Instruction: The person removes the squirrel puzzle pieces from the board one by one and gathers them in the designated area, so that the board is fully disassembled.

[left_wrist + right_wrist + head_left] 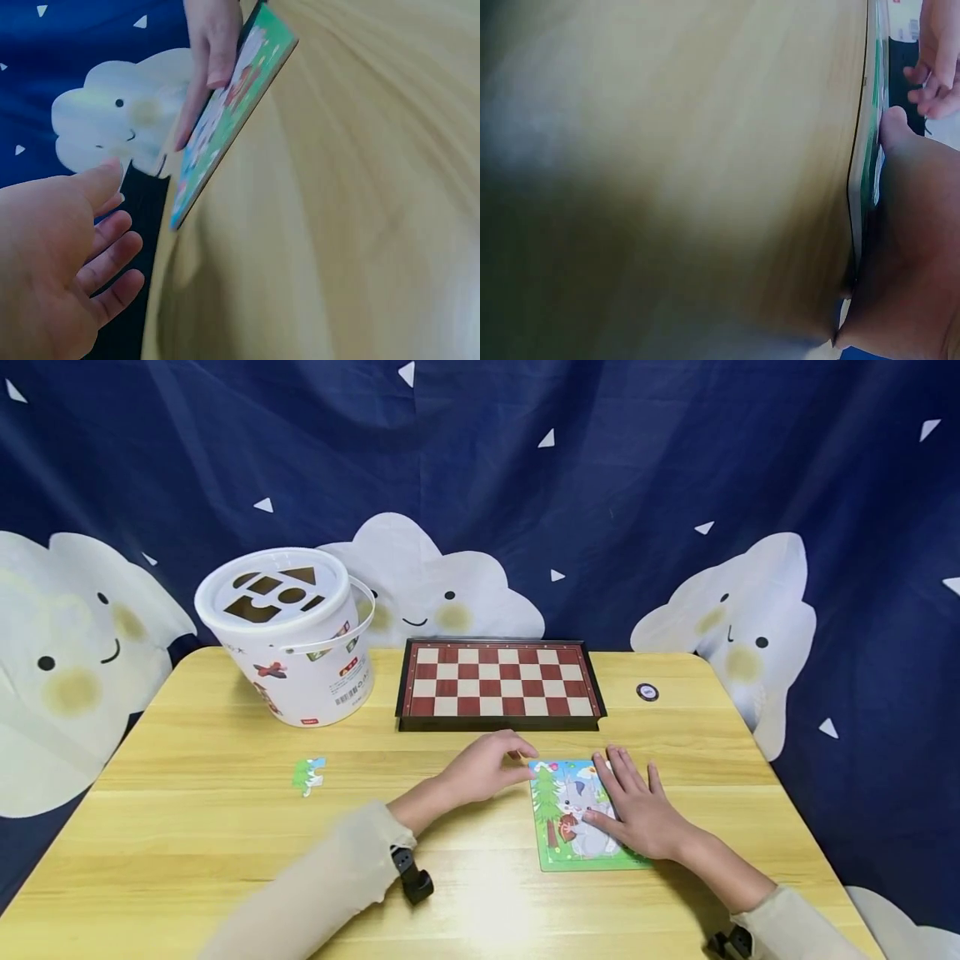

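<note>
A picture puzzle board with a grey cartoon animal, a green tree and a green border lies flat on the table. My right hand rests on its right part, fingers spread, hiding some of the picture. At the board's upper left corner is my left hand, fingers loosely bent. In the left wrist view, that hand holds nothing and shows a gap from the board. The right wrist view catches the right thumb over the board's edge. One loose puzzle piece, green, blue and white, lies farther left.
A white bucket with a shape-sorter lid stands at the back left. Behind the hands lies a red and white checkered game board with a black frame. A dark round chip sits at the back right. A blue curtain hangs behind the table.
</note>
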Tool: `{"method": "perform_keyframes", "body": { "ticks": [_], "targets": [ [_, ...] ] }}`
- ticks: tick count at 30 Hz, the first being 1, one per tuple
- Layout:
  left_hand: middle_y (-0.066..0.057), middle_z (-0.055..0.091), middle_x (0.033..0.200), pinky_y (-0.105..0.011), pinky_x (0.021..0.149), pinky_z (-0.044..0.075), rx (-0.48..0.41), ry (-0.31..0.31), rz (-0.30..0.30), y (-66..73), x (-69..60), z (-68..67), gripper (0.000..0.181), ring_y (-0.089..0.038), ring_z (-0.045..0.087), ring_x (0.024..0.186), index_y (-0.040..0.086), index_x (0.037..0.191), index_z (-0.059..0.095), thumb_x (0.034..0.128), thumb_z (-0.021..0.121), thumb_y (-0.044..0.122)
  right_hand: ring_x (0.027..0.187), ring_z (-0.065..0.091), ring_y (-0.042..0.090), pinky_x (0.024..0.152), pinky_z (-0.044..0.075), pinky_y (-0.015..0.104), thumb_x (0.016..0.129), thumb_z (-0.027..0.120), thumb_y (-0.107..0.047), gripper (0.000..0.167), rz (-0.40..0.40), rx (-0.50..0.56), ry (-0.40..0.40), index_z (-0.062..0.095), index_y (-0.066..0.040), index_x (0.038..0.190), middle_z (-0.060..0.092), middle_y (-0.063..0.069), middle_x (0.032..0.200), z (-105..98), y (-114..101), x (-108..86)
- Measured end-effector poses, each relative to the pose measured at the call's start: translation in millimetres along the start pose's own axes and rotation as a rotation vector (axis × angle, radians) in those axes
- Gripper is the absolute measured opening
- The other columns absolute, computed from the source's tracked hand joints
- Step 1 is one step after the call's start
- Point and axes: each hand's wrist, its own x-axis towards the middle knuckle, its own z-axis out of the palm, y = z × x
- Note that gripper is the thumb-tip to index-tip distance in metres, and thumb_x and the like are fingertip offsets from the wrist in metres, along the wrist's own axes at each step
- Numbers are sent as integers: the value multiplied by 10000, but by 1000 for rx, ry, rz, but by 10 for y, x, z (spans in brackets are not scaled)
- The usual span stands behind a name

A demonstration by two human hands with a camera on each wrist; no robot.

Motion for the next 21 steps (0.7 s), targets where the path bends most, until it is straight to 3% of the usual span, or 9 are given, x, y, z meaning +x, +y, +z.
{"method": "perform_keyframes", "body": {
  "ticks": [6,12,21],
  "targets": [
    [16,683,1088,-226,865,494,9,22,-7,20,118,241,224,-109,608,963,131,1149,755,955,740,241,1541,-1,425,1140,-50,721,1012,529,-567,899,20,-24,-38,118,-63,1633,33,237,1680,65,89,18],
    [22,676,1022,-217,828,478,76,47,-6,34,177,370,221,-102,571,922,137,1115,774,933,765,261,1545,-23,407,1143,-66,713,1008,520,-588,912,18,-28,-49,93,-87,1639,13,223,1685,60,97,22],
    [59,663,1024,-266,892,474,244,112,-58,74,203,526,214,-118,573,984,199,1055,787,893,802,338,1516,63,482,1106,-21,762,1012,566,-512,867,-35,-2,34,179,-24,1616,113,306,1645,44,38,-6]
  ]
}}
